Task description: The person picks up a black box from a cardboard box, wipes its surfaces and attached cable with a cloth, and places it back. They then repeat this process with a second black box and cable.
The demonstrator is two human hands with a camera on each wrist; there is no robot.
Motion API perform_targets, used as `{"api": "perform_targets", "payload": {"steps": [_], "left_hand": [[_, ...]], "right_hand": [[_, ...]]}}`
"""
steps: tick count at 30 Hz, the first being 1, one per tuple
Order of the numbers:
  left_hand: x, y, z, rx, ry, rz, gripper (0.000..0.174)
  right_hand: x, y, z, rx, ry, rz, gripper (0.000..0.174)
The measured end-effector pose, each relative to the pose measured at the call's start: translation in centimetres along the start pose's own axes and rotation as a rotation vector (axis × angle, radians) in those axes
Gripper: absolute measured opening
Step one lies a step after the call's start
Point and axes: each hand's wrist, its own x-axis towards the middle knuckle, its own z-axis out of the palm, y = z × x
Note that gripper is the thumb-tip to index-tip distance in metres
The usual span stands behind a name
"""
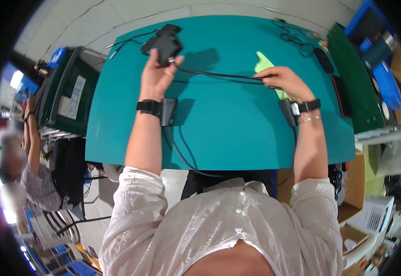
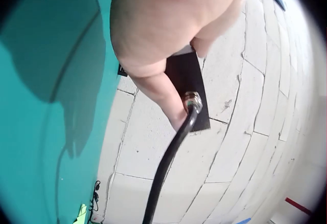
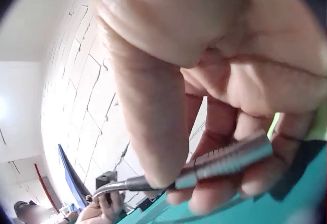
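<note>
My left hand [image 1: 156,78] grips a small black box [image 1: 167,48] above the table's far left. A metal connector [image 2: 192,101] stands out of the box's face, with the left thumb beside it. From there a black cable [image 1: 218,74] stretches across to my right hand [image 1: 287,83]. In the right wrist view, the right thumb and fingers pinch a silver, ribbed metal handpiece [image 3: 232,158] at the cable's end. A light green cloth [image 1: 264,62] lies on the table under the right hand. The far side of the box is hidden from the left wrist view.
Another black device [image 1: 169,30] lies behind the box, near a thin black lead [image 1: 129,42]. Coiled black cables [image 1: 297,39], a black power strip [image 1: 323,60] and a dark flat slab [image 1: 342,96] lie at the right. A dark green crate [image 1: 67,92] and a person stand left.
</note>
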Motion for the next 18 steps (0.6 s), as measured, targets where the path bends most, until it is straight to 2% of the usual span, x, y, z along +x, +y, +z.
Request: {"api": "perform_targets", "payload": {"steps": [1, 2, 4, 5, 7, 8, 10, 11, 12, 14, 16, 18], "left_hand": [[-0.1, 0.0, -0.2, 0.181, -0.02, 0.006, 0.04], [-1.4, -0.8, 2.5, 0.294, -0.125, 0.096, 0.041], [-1.6, -1.0, 3.0, 0.311, -0.223, 0.084, 0.045], [-1.8, -1.2, 3.2, 0.31, -0.218, 0.102, 0.045], [-2.1, -1.5, 3.3, 0.404, -0.2, -0.024, 0.044], [-2.0, -1.6, 3.2, 0.402, -0.2, -0.02, 0.044], [-2.0, -1.9, 3.3, 0.635, -0.26, -0.107, 0.044], [-2.3, -2.2, 3.6, 0.674, -0.28, -0.096, 0.038], [-2.5, -2.4, 4.1, 0.669, -0.284, -0.101, 0.038], [-2.7, -2.7, 4.9, 1.059, -0.379, -0.094, 0.034], [-2.8, -2.9, 5.3, 1.139, -0.415, -0.045, 0.032], [-2.7, -2.8, 5.1, 1.218, -0.287, 0.122, 0.036]], "right_hand": [[0.2, 0.2, -0.1, 0.107, 0.157, -0.003, 0.023], [0.4, 0.6, -0.4, 0.216, 0.316, -0.002, 0.019], [0.6, 2.8, -2.7, 0.423, 0.421, -0.109, 0.013], [0.7, 3.3, -3.0, 0.418, 0.405, -0.116, 0.013], [0.6, 4.1, -3.5, 0.737, 0.686, -0.233, 0.014], [0.7, 4.6, -3.9, 0.734, 0.683, -0.234, 0.014], [0.6, 5.9, -4.8, 1.009, 0.775, -0.33, 0.017], [0.6, 6.6, -5.3, 1.076, 0.768, -0.381, 0.022], [0.6, 7.5, -6.0, 1.072, 0.775, -0.379, 0.022], [0.4, 8.8, -7.1, 1.225, 0.63, -0.547, 0.027], [-0.1, 4.6, -4.5, 1.217, 0.7, -0.533, 0.029], [-0.2, 2.2, -3.2, 1.212, 0.762, -0.518, 0.03]]}}
